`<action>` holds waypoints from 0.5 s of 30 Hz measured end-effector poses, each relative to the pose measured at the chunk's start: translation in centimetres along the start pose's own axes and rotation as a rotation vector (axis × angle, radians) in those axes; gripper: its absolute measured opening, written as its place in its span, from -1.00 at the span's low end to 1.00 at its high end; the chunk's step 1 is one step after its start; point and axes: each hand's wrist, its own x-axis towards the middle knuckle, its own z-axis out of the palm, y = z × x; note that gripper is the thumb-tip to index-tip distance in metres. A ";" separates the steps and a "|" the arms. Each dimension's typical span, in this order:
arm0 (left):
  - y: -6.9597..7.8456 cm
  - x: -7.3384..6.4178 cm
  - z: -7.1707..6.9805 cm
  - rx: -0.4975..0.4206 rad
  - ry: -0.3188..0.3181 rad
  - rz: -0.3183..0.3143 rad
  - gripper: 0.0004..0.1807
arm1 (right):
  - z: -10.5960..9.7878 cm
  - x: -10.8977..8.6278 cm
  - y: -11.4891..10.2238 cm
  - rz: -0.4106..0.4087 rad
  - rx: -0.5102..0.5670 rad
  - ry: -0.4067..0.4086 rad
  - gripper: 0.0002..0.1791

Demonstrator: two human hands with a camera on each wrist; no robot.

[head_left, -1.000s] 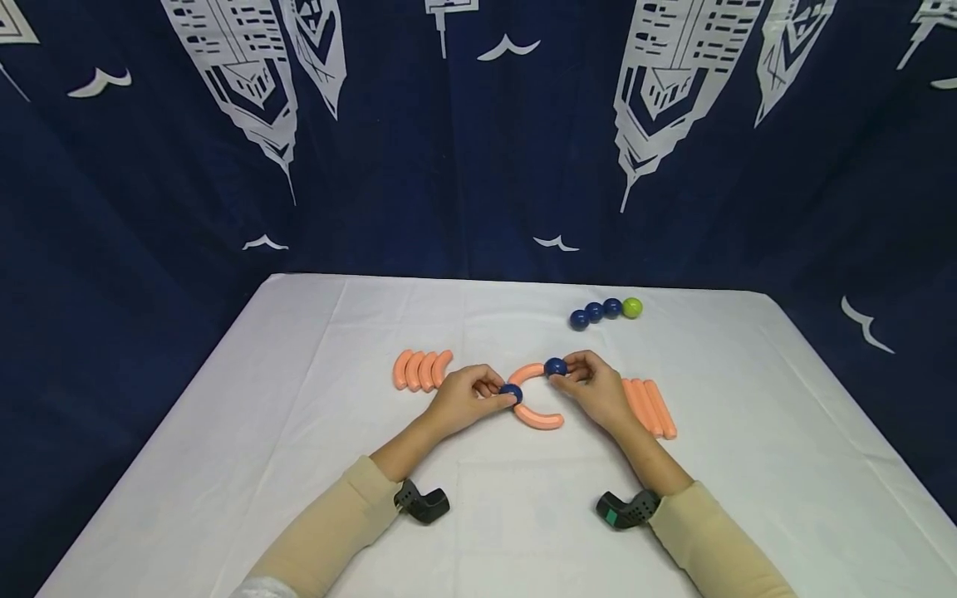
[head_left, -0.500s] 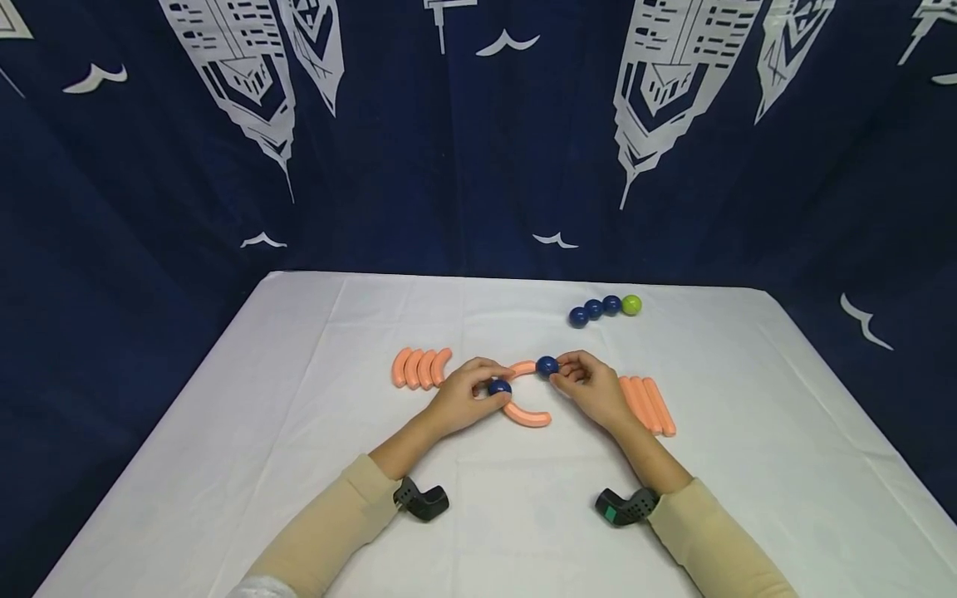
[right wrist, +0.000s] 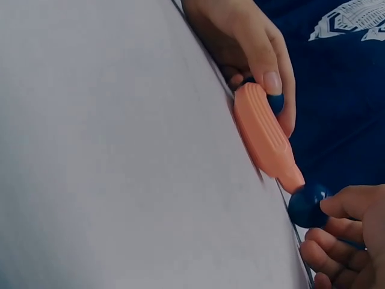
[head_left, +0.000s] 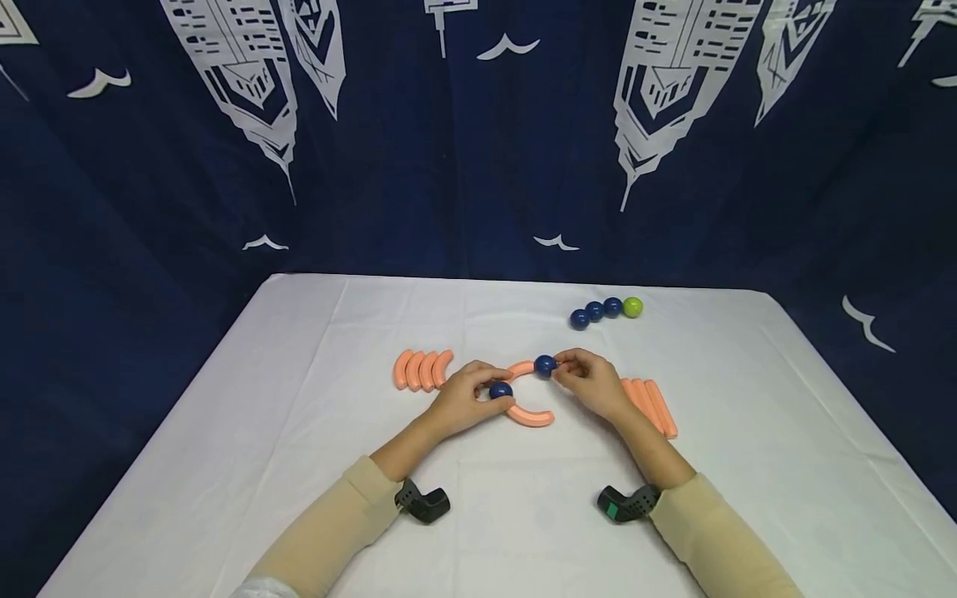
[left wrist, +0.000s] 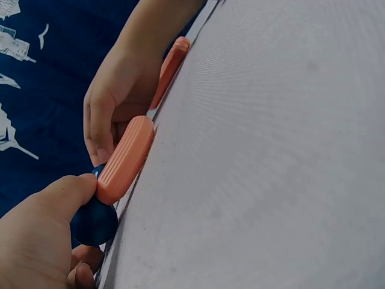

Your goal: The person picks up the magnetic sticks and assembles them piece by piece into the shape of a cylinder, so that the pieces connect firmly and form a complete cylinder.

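Note:
Two curved orange sticks and two blue balls form an open arc at mid-table. My left hand (head_left: 465, 400) holds the blue ball (head_left: 501, 390) where the curved sticks meet, thumb on the near side, fingers beyond. From that ball the lower curved stick (head_left: 532, 417) runs to the right. The upper curved stick (head_left: 522, 369) leads to another blue ball (head_left: 545, 366), which my right hand (head_left: 591, 384) pinches on its right side. In the right wrist view, the thumb lies against this ball (right wrist: 309, 206). The left fingers partly cover the upper stick's left end.
Several curved orange sticks (head_left: 422, 370) lie in a row to the left. Straight orange sticks (head_left: 650, 407) lie beside my right wrist, partly hidden by it. A row of blue balls (head_left: 595, 311) with a green ball (head_left: 632, 307) sits toward the table's back edge.
The arc of balls and curved sticks has shifted slightly left, and the left hand now wraps further round its ball. My right hand has followed a little leftward, still at its ball.

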 end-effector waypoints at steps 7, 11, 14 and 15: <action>0.1 0.0 -0.1 -0.011 0.005 -0.017 -0.53 | -1.6 1.3 -0.6 0.001 -0.069 -0.011 -0.71; 0.1 0.0 -0.1 -0.012 0.004 -0.018 -0.54 | -2.9 2.3 -0.7 0.009 -0.109 0.014 -0.70; 0.0 -0.1 -0.1 -0.012 -0.003 -0.016 -0.53 | -3.8 2.9 -0.7 0.019 -0.124 0.030 -0.70; 0.1 -0.1 -0.1 -0.014 -0.006 -0.016 -0.53 | -4.1 3.1 -0.7 0.023 -0.127 0.032 -0.69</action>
